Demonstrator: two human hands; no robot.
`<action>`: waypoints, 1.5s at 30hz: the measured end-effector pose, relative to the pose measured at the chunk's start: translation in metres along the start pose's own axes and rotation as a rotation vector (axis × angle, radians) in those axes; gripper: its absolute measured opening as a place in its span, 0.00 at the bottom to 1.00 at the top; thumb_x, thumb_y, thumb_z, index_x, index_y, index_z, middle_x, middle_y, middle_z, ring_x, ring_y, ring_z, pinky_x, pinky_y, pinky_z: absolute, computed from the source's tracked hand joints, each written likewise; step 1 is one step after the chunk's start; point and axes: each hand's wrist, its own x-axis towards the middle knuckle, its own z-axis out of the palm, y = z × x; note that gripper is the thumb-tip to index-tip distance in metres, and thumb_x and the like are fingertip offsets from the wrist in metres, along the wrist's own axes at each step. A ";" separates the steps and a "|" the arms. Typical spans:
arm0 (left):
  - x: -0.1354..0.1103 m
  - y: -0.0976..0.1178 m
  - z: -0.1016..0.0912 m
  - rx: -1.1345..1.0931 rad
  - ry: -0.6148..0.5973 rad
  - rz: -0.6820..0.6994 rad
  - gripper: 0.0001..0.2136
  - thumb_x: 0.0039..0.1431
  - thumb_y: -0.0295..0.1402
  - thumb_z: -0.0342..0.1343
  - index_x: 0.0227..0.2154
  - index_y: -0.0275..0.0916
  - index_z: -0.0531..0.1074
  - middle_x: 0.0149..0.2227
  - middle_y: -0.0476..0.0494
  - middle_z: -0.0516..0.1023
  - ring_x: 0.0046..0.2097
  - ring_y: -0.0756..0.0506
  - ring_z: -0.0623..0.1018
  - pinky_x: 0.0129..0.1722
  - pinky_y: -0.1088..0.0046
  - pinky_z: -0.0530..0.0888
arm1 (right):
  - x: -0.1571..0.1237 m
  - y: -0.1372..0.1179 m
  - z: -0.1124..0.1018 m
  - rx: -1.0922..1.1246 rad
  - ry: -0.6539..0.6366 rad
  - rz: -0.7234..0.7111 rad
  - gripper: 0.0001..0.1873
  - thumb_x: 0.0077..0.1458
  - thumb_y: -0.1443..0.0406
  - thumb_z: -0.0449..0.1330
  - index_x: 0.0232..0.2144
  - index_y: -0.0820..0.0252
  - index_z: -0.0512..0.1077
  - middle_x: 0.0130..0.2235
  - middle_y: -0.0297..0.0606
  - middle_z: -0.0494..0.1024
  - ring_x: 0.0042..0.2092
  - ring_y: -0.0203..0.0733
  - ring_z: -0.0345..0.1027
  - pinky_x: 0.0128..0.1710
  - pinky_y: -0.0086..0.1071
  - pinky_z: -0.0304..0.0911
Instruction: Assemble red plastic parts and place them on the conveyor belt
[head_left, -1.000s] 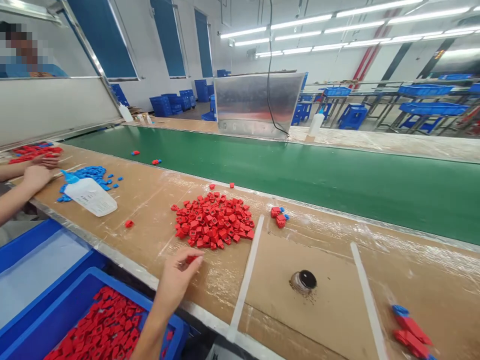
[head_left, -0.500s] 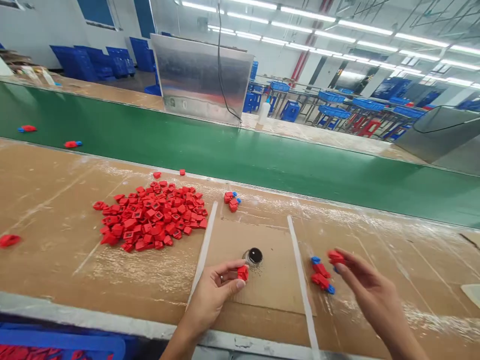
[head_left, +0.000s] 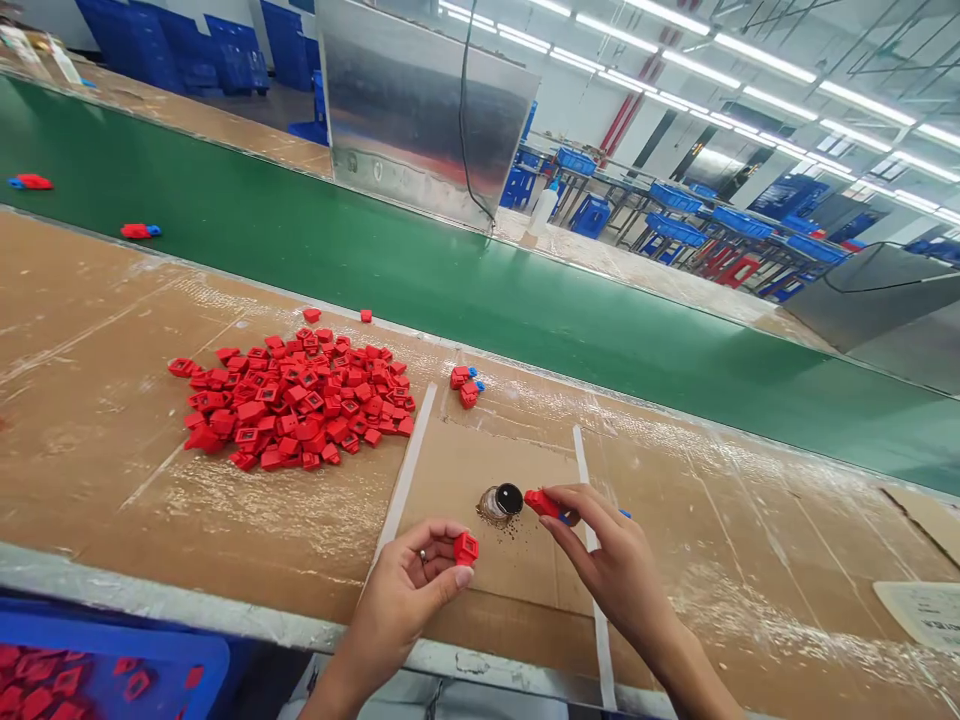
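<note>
Each grip pinches a part, the left hand (head_left: pixel 409 590) a small red cap (head_left: pixel 466 548) and the right hand (head_left: pixel 615 565) a red-and-blue piece (head_left: pixel 540 500) just beside the black knob (head_left: pixel 508 495) on the desk (head_left: pixel 750 560), so pickup looks done and joining needs careful alignment.

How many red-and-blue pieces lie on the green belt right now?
2: the farther piece at the picture's left edge, the nearer piece by the near rim of the belt. Others may lie outside the frame.
</note>
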 end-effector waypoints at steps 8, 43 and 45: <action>-0.005 0.007 0.003 0.015 -0.073 -0.036 0.12 0.54 0.33 0.67 0.40 0.39 0.74 0.36 0.47 0.78 0.38 0.49 0.76 0.41 0.77 0.73 | -0.002 -0.002 0.005 -0.053 -0.023 -0.065 0.10 0.66 0.64 0.55 0.48 0.53 0.70 0.44 0.40 0.77 0.45 0.45 0.73 0.42 0.36 0.69; -0.007 0.006 0.003 -0.059 -0.105 -0.040 0.13 0.52 0.33 0.68 0.38 0.38 0.73 0.35 0.49 0.75 0.38 0.52 0.73 0.41 0.78 0.70 | -0.002 -0.004 0.005 -0.124 -0.009 -0.128 0.09 0.64 0.66 0.59 0.47 0.55 0.71 0.44 0.37 0.76 0.41 0.40 0.73 0.41 0.32 0.67; -0.007 0.005 0.003 -0.057 -0.103 -0.037 0.13 0.52 0.32 0.68 0.38 0.38 0.74 0.35 0.49 0.75 0.38 0.52 0.73 0.41 0.78 0.70 | -0.002 -0.004 0.004 -0.120 0.002 -0.122 0.09 0.64 0.66 0.59 0.47 0.55 0.71 0.44 0.38 0.76 0.41 0.40 0.73 0.41 0.33 0.67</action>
